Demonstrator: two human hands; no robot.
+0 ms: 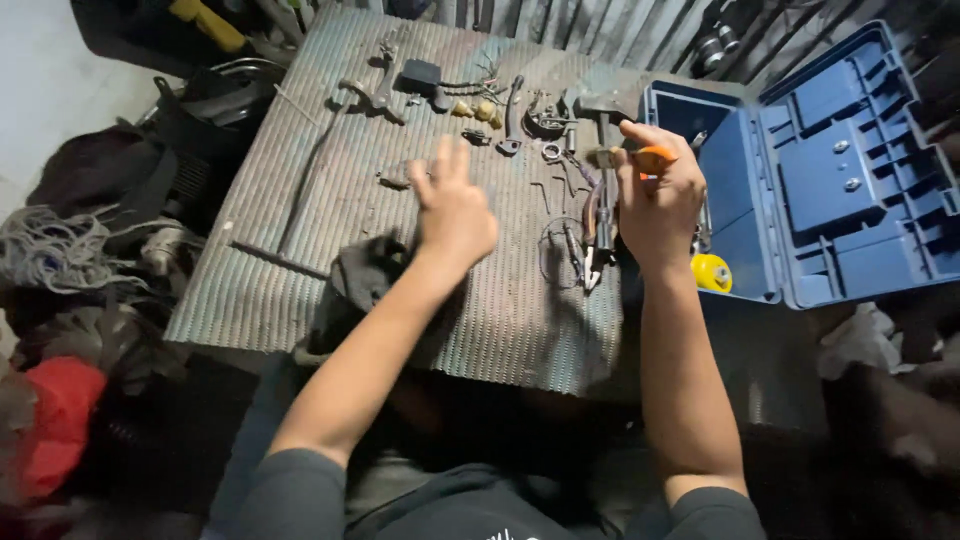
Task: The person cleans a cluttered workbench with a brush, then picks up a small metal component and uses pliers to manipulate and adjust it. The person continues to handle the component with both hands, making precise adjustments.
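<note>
Both forearms reach out; left hand point(455, 205) hovers released, right hand point(655, 190) at three o'clock grasping an orange-handled tool point(650, 157), sorting tools.

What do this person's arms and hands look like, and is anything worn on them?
Both forearms are bare, with dark grey sleeves pushed up to about the elbows. The left hand and right hand wear no gloves. No watch, ring or bracelet shows. The same dark top covers the chest, with a small pale marking at the bottom edge.
</note>
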